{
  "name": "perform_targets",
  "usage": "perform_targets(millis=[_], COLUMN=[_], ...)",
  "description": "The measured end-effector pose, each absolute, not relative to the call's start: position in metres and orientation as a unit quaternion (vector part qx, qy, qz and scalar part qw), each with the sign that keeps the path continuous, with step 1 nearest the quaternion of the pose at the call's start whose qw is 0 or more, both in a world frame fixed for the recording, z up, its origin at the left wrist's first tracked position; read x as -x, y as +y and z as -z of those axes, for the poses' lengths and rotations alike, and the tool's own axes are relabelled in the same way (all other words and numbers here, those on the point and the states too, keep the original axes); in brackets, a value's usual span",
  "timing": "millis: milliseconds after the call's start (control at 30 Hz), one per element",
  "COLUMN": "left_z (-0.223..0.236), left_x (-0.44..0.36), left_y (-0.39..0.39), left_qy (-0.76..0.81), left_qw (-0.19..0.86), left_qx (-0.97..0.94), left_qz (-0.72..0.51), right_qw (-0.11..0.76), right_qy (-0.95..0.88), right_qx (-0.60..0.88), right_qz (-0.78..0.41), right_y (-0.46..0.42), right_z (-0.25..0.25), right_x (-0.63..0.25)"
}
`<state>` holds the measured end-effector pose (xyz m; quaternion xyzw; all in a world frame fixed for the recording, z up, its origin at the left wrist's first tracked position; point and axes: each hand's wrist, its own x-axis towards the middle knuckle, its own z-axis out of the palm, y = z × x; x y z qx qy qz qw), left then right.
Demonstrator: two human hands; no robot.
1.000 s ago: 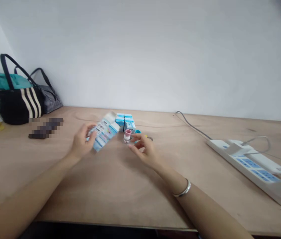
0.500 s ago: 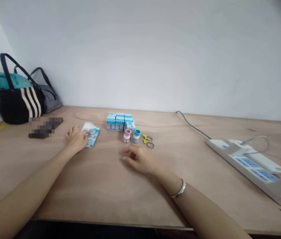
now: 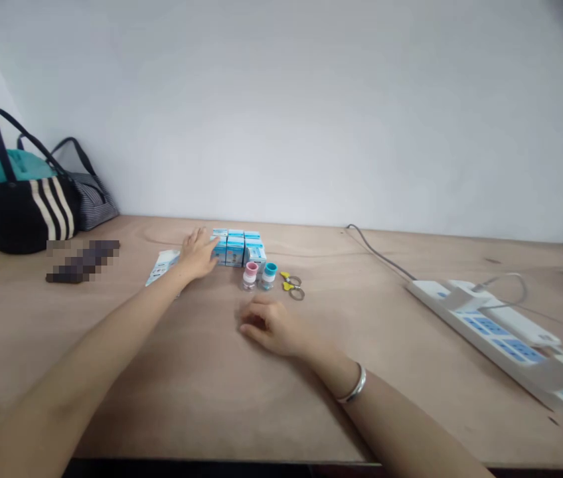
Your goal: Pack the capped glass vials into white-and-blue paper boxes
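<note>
My left hand (image 3: pixel 198 255) reaches to the left end of a block of small blue-and-white boxes (image 3: pixel 235 252), its fingers stretched out and its thumb at the nearest box. Under and behind its wrist lies a flattened blue-and-white carton (image 3: pixel 160 267). My right hand (image 3: pixel 270 326) rests on the table, loosely curled, with a gap between thumb and fingers and nothing visible in it. Just beyond it stand a clear fitting with a pink top (image 3: pixel 250 275) and another with a turquoise top (image 3: pixel 268 275). Two metal hose clamps (image 3: pixel 296 292) with yellow tabs lie to their right.
On the right, a white power strip (image 3: pixel 485 335) with plugs and a grey cable (image 3: pixel 378 252) lies on the wooden table (image 3: pixel 186 398). A blurred-out dark object (image 3: pixel 82 262) lies at left, before a black striped bag (image 3: pixel 27 212) and a grey bag (image 3: pixel 95 199).
My left hand laid the carton flat at left, let it go and moved right to the boxes. My right hand drew back from the pink-topped fitting towards me. The view shifted slightly.
</note>
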<state>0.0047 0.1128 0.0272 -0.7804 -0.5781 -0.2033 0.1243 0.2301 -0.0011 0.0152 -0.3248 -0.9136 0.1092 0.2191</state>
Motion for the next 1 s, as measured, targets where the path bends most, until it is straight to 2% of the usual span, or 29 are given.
perform_targets(millis=[400,533,667,1000], left_z=[-0.027,-0.023,-0.017,-0.003], left_x=[-0.002,-0.004,-0.013,-0.019], left_y=[0.088,0.044,0.007,0.000], left_qy=[-0.563,-0.510,-0.412,-0.395], left_qw=[0.110,0.085,0.025,-0.121], left_qx=[0.793,0.831,0.872,0.823], left_qz=[0.206,0.204,0.262,0.389], right_qw=[0.226,0.318,0.426,0.305], right_qy=[-0.910,-0.863,-0.823,-0.902], right_qx=[0.324,0.371,0.359,0.297], right_qz=[-0.128,-0.127,-0.112,-0.074], right_y=[0.000,0.002,0.013,0.025], right_z=[-0.010,-0.006,-0.009,-0.046], right_x=[-0.229,-0.227,-0.225,-0.225])
